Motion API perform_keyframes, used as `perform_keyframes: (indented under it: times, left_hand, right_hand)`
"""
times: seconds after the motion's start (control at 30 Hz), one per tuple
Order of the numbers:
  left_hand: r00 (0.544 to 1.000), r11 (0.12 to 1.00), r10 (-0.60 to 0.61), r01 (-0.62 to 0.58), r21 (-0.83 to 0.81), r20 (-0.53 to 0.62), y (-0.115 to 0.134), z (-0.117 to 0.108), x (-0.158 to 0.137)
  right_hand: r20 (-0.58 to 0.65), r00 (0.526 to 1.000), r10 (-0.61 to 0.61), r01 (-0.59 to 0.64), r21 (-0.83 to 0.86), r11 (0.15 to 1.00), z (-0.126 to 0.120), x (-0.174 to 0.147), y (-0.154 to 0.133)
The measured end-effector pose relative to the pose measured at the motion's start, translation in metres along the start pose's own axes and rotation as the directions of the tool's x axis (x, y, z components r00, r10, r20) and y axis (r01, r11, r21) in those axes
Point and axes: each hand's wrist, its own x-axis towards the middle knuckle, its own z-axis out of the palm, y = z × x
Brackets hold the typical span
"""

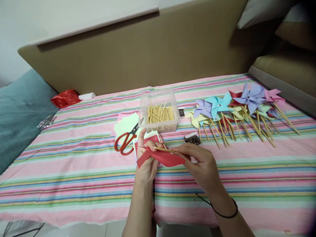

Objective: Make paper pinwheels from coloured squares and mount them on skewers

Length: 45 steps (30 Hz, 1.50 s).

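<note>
My left hand (147, 161) is closed on a red paper pinwheel (170, 159), its blades folded and hanging below the fingers. A thin wooden stick (164, 149) lies along the top of the red paper, its near end by my left fingertips. My right hand (201, 161) pinches the other end of that stick, beside the paper's right blade. Whether the stick is joined to the paper cannot be seen. Just behind my left hand lie sheets of coloured paper (123, 127) and scissors with red handles (124, 142).
A clear plastic box (159, 124) of wooden sticks stands behind my hands. Finished pinwheels (219, 104) on sticks are heaped at the right. A small case of dark pins (192, 139) lies nearby. A red plastic bag (66, 98) sits at the far left on the striped cloth (81, 171).
</note>
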Motion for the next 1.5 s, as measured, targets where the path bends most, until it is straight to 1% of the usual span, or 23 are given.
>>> perform_keyframes:
  times: [0.1, 0.27, 0.43, 0.6, 0.7, 0.93, 1.2, 1.3, 1.4, 1.47, 1.5]
  left_hand:
    - [1.000, 0.999, 0.008, -0.009, -0.033, -0.024, 0.000, 0.002, -0.001]
    - [0.998, 0.996, -0.015, 0.010, -0.089, -0.056, -0.002, 0.003, -0.002]
    - [0.998, 0.997, -0.005, 0.001, -0.072, -0.058, -0.003, 0.001, -0.003]
    - [0.997, 0.996, -0.017, 0.010, -0.093, -0.077, 0.000, 0.008, -0.003]
    - [0.997, 0.995, -0.019, 0.012, -0.099, -0.075, 0.001, 0.010, -0.003]
    - [0.997, 0.999, 0.016, -0.018, -0.040, -0.070, 0.001, 0.009, -0.003]
    - [0.995, 0.996, 0.073, -0.076, -0.036, -0.074, 0.004, 0.014, -0.006]
    - [0.996, 0.997, 0.065, -0.068, -0.044, -0.067, 0.003, 0.012, -0.006]
    - [0.998, 0.998, 0.040, -0.042, -0.055, -0.043, 0.003, 0.007, -0.004]
    - [0.997, 0.997, 0.041, -0.045, -0.063, -0.059, 0.003, 0.005, -0.002]
    - [0.995, 0.997, 0.045, -0.051, -0.065, -0.087, 0.003, 0.003, -0.001]
  right_hand:
    - [0.004, 1.000, 0.006, -0.006, 0.011, 1.000, 0.000, 0.000, 0.000]
    - [-0.007, 1.000, 0.009, -0.009, 0.008, 1.000, 0.003, 0.001, -0.002]
    - [-0.023, 1.000, 0.001, -0.001, 0.020, 1.000, 0.005, 0.001, -0.004]
    - [0.006, 1.000, -0.009, 0.009, 0.012, 1.000, 0.003, -0.001, -0.003]
    - [0.051, 0.998, -0.024, 0.023, 0.016, 1.000, 0.001, -0.001, -0.005]
    - [0.094, 0.995, -0.018, 0.018, 0.002, 1.000, 0.001, 0.001, -0.010]
    - [0.105, 0.994, -0.005, 0.004, 0.005, 1.000, 0.002, 0.000, -0.009]
    - [0.097, 0.995, -0.001, 0.000, 0.006, 1.000, 0.003, -0.001, -0.009]
    - [0.067, 0.997, 0.049, -0.049, -0.007, 0.999, 0.002, -0.002, -0.007]
    - [0.062, 0.987, 0.145, -0.145, -0.011, 0.989, -0.001, -0.002, -0.004]
    - [0.076, 0.976, 0.206, -0.206, -0.009, 0.978, -0.003, -0.002, -0.003]
